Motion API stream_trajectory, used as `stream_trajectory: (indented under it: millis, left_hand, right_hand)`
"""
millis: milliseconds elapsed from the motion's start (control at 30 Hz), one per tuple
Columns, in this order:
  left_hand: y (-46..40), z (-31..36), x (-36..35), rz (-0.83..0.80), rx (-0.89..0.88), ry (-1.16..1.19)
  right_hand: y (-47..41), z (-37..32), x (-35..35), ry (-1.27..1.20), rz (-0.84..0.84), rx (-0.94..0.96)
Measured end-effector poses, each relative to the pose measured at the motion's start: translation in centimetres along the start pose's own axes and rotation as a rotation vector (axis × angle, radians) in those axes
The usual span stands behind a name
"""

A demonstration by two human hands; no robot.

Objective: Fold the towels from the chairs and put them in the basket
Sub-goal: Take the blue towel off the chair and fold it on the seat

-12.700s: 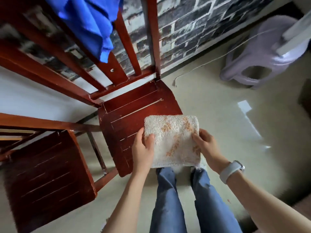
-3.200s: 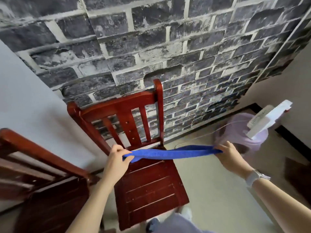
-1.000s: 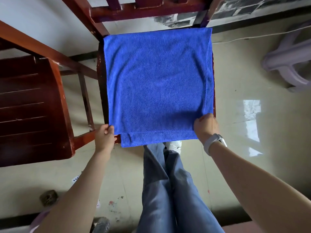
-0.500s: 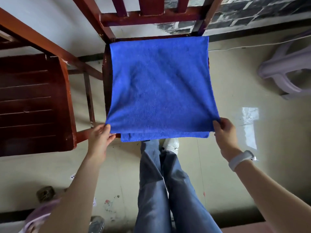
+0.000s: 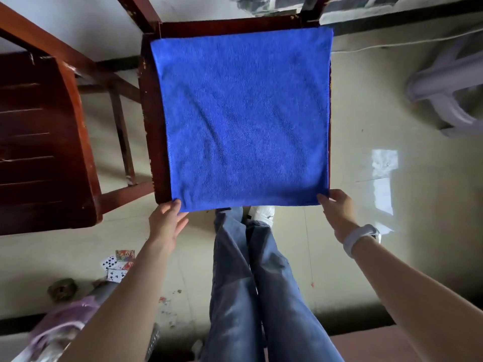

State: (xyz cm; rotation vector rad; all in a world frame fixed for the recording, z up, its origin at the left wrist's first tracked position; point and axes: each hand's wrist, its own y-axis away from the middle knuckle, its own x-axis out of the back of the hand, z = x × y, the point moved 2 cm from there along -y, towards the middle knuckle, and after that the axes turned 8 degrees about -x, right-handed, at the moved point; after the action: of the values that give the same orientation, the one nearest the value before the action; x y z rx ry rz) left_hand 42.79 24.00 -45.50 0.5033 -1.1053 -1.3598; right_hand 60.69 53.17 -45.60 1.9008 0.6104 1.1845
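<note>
A blue towel (image 5: 243, 118) lies spread flat over the seat of a dark red wooden chair (image 5: 151, 131) and covers nearly all of it. My left hand (image 5: 167, 223) pinches the towel's near left corner. My right hand (image 5: 337, 210), with a white wristband, grips the near right corner. The near edge of the towel hangs just past the seat's front. No basket is in view.
A second red wooden chair (image 5: 44, 142) stands to the left. A pale plastic stool (image 5: 449, 87) sits at the right by the wall. Playing cards (image 5: 117, 262) and small debris lie on the floor near my legs (image 5: 251, 283).
The towel's near edge, lifted half a second ago, now lies flatter along the seat front. Both hands still hold the near corners, and the view has moved closer.
</note>
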Motion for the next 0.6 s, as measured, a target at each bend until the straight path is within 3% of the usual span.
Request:
stream_trajectory:
  millis: [300,600]
  left_hand:
    - [0.5,1.4,0.8,-0.034,0.059,0.044]
    - [5.0,7.4,2.2,-0.036,-0.138,0.247]
  right_hand:
    - [1.0,-0.7,0.1,-0.068,0.052,0.002]
    - [5.1,-4.9,4.1,-0.423,0.059,0.082]
